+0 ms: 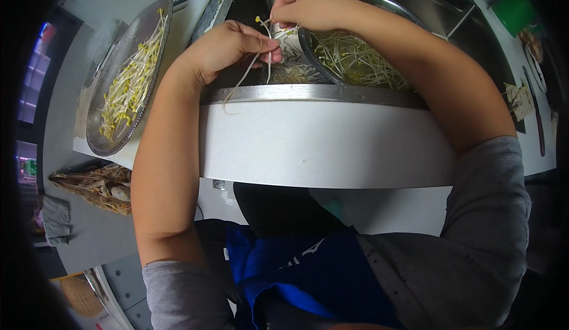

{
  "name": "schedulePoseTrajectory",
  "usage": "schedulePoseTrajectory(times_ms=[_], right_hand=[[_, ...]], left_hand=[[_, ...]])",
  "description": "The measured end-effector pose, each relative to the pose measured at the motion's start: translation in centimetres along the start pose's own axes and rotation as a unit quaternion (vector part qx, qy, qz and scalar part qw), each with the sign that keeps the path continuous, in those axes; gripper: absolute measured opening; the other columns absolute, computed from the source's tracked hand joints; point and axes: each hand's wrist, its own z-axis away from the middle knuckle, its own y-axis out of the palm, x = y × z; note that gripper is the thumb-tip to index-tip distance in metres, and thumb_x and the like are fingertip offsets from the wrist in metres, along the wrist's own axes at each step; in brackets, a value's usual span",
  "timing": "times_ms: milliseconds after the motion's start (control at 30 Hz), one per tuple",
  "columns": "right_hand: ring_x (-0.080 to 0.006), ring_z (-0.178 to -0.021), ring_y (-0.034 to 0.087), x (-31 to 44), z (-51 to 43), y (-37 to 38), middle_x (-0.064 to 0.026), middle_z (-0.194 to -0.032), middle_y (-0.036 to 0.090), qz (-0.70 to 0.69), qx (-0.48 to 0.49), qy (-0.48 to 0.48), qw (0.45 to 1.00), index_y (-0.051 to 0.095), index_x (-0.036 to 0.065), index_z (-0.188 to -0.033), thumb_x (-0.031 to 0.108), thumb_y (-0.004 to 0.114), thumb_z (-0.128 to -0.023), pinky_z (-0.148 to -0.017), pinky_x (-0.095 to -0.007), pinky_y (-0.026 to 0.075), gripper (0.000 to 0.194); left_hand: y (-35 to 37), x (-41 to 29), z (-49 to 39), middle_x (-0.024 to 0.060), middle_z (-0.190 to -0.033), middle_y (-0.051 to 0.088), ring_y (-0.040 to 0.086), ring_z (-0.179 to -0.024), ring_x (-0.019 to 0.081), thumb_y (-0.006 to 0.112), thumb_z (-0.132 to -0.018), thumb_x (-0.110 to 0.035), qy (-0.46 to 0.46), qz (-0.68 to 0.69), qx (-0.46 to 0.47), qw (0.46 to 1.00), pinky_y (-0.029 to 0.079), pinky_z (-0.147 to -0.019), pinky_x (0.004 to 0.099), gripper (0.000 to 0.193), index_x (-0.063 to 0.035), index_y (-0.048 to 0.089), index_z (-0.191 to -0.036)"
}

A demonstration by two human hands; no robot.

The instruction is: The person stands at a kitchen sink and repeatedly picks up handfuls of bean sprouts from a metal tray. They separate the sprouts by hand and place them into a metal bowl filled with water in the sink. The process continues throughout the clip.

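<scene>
Over the left part of a steel sink (311, 92), my left hand (249, 47) pinches a few long bean sprouts (269, 68) between thumb and fingers; their thin tails hang down over the sink's front rim. My right hand (300, 7) is just above and to the right, fingertips closed at the sprouts' upper end, near a yellow sprout head. A round metal bowl (306, 50) with more sprouts (355, 61) in water stands in the sink, partly behind my right forearm. Thin root scraps (295, 73) lie beside the bowl. At the left, an oval mesh basket (95, 125) holds yellow-headed sprouts (133, 85).
A white cutting board (186, 18) lies under or beside the basket, near a grey cloth (206, 16). The white counter edge (311, 143) runs between me and the sink. Right of the sink are a crumpled cloth-like thing (519, 101) and a long dark utensil (535, 112).
</scene>
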Motion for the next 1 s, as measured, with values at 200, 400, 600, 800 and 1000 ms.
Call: schedulePoseTrajectory(times_ms=[200,400,600,800,1000], right_hand=[[-0.0200,-0.078,0.061,-0.5,-0.1,-1.1,-0.0122,-0.083,0.065,-0.154,-0.085,0.049,0.983,0.066,0.003,-0.090,0.015,0.058,-0.079,-0.069,-0.0323,0.048,0.018],[-0.0084,-0.076,0.055,-1.5,-0.1,-1.7,-0.0014,-0.082,0.058,-0.458,-0.022,0.144,0.877,0.061,0.002,-0.100,0.020,0.060,-0.083,-0.068,-0.0216,0.049,0.024],[-0.0079,-0.075,0.055,-1.2,0.4,-1.1,-0.0031,-0.087,0.059,-0.427,0.074,0.081,0.898,0.056,0.003,-0.104,0.020,0.058,-0.085,-0.067,-0.0206,0.047,0.026],[-0.0069,-0.077,0.056,-1.5,0.4,-0.6,-0.0035,-0.087,0.061,-0.209,0.025,0.073,0.975,0.061,0.005,-0.097,0.020,0.060,-0.083,-0.067,-0.0212,0.046,0.021],[-0.0069,-0.077,0.056,-0.6,0.3,0.0,-0.0020,-0.087,0.062,-0.284,0.010,0.028,0.958,0.063,0.006,-0.096,0.022,0.058,-0.081,-0.066,-0.0202,0.044,0.023]], left_hand=[[-0.7,0.1,0.2,0.0044,-0.084,0.064,0.057,-0.076,0.0099,0.057,-0.085,-0.023,0.048,0.083,-0.070,0.993,0.045,-0.071,0.0235,0.024,-0.0002,0.063,-0.091],[-1.1,0.0,0.5,-0.0009,-0.086,0.059,0.054,-0.075,0.0077,0.054,-0.087,-0.028,0.075,0.252,-0.122,0.957,0.045,-0.070,0.0230,0.028,-0.0047,0.057,-0.103],[-1.3,-0.1,0.7,-0.0036,-0.084,0.057,0.053,-0.077,0.0079,0.055,-0.087,-0.030,0.117,0.318,-0.135,0.931,0.042,-0.070,0.0236,0.026,-0.0091,0.059,-0.101],[-1.2,-0.1,0.7,-0.0017,-0.090,0.056,0.052,-0.085,0.0107,0.056,-0.086,-0.032,0.140,0.330,-0.128,0.925,0.041,-0.075,0.0280,0.027,-0.0107,0.057,-0.103],[-0.9,0.0,0.3,-0.0044,-0.086,0.059,0.051,-0.082,0.0070,0.057,-0.085,-0.033,0.128,0.314,-0.124,0.933,0.039,-0.071,0.0247,0.026,-0.0115,0.061,-0.100]])
